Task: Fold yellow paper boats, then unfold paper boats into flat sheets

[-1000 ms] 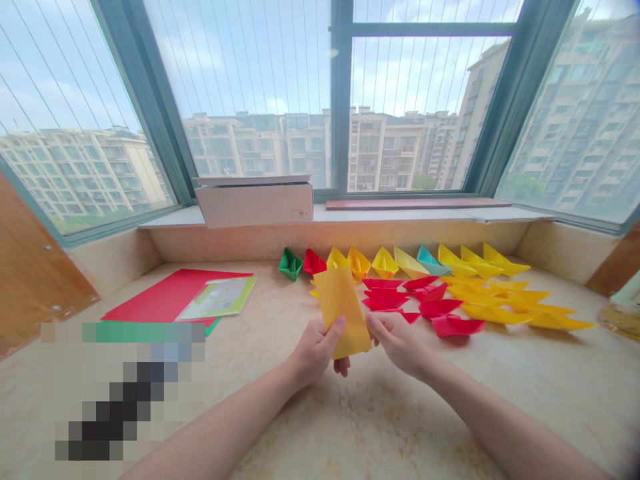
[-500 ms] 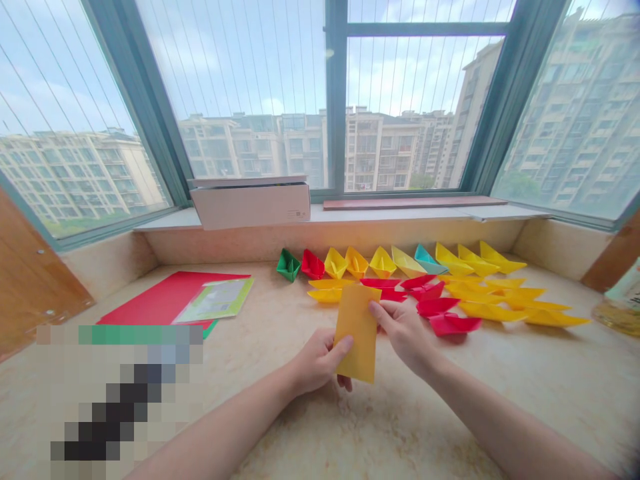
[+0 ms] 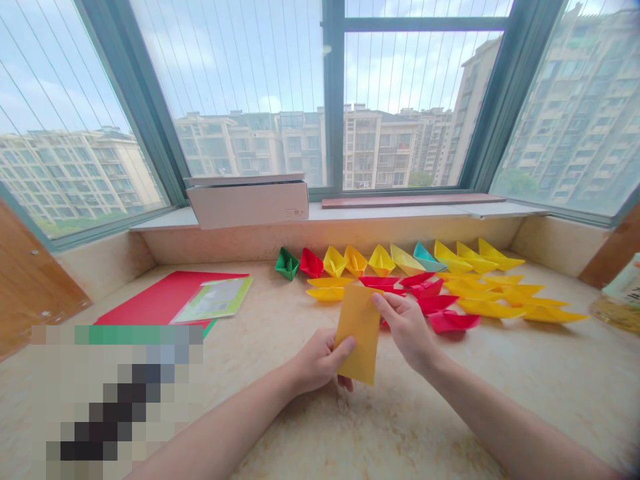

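**Orange-yellow paper rectangle [image 3: 357,333] held up before rows of origami boats [image 3: 415,280]**

A person's left hand [image 3: 320,363] grips the rectangle's lower left edge, thumb pressed across the front and fingertips [image 3: 345,383] showing below the paper. The right hand [image 3: 405,327] pinches the upper right edge between thumb and forefinger. Neither hand is spread wide. The sheet stands nearly upright above a mottled cream stone counter [image 3: 273,310], just in front of the boats, which sit in rows of red and yellow, with a green boat [image 3: 287,264] and a teal boat [image 3: 427,255] in the back row. To the left, a printed green-edged leaflet [image 3: 213,300] lies on a red paper sheet [image 3: 155,300]. Beyond, a white cardboard box [image 3: 247,203] rests on the ledge beneath a teal window frame [image 3: 333,87], with apartment blocks [image 3: 395,147] outside.
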### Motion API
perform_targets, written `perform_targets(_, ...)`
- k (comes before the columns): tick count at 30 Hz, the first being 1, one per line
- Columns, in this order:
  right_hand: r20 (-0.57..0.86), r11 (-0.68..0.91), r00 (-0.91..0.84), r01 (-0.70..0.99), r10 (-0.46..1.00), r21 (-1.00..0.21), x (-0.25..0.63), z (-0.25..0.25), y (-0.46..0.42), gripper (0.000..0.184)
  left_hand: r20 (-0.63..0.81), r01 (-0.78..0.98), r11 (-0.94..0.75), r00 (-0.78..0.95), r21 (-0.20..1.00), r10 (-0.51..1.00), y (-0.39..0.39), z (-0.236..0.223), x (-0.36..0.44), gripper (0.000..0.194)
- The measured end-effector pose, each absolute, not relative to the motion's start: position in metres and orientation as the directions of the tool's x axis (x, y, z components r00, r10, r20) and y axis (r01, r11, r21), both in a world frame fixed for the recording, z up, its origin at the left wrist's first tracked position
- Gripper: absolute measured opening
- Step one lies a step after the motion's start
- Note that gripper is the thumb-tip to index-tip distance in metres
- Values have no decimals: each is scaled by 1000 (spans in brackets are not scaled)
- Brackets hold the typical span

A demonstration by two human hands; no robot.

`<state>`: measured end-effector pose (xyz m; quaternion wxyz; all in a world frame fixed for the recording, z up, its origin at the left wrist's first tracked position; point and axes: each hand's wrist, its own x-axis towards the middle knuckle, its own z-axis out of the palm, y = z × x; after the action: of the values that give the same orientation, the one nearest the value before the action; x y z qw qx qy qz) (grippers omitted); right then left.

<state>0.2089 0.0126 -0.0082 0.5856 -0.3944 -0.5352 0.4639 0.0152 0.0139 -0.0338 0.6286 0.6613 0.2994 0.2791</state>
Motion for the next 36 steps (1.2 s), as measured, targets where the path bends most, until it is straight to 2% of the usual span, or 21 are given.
perform_targets(6,294,293,16,-142,956,-945,207,-6,10,39,0,66,-61,674,996,739,15,-34,15,56)
perform_targets(16,343,345,50,-47,938,-937,209,-7,11,42,-3,70,-61,681,996,732,17,-39,16,50)
perform_targets(24,396,399,144,7,907,-917,206,-6,7,38,-42,91,-30,693,995,720,17,-36,16,49)
perform_targets(31,327,326,-32,-37,944,-945,210,-10,15,44,-26,64,-19,631,998,775,19,-39,17,48)
perform_targets(36,310,310,6,-19,951,-951,208,-13,14,43,-39,58,3,637,998,770,20,-40,17,51)
